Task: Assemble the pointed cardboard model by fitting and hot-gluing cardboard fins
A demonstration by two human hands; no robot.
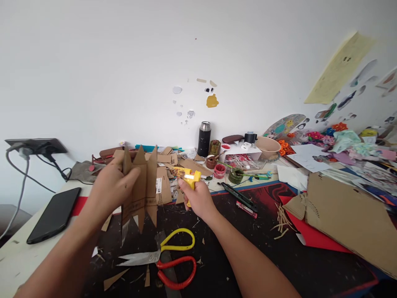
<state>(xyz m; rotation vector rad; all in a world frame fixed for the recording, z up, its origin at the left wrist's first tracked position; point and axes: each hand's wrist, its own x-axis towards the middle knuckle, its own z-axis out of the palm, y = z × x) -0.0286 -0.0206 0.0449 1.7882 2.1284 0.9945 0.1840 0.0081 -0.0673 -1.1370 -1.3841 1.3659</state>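
Observation:
My left hand [115,184] grips a folded piece of brown cardboard [140,186] with pointed tips at top and bottom, holding it upright above the dark mat. In my right hand [198,198] is a yellow hot glue gun [190,178], its nozzle turned left toward the cardboard but apart from it. Scissors [155,257] with one yellow and one red handle lie open on the mat below both hands. Cardboard scraps [164,188] are heaped behind the hands.
A black phone [54,215] lies at the left, near a power strip [37,145] with cables. Along the wall stand a black flask [204,138], paint jars [220,170] and a bowl [269,147]. A big cardboard sheet [347,219] and a black marker [238,196] lie to the right.

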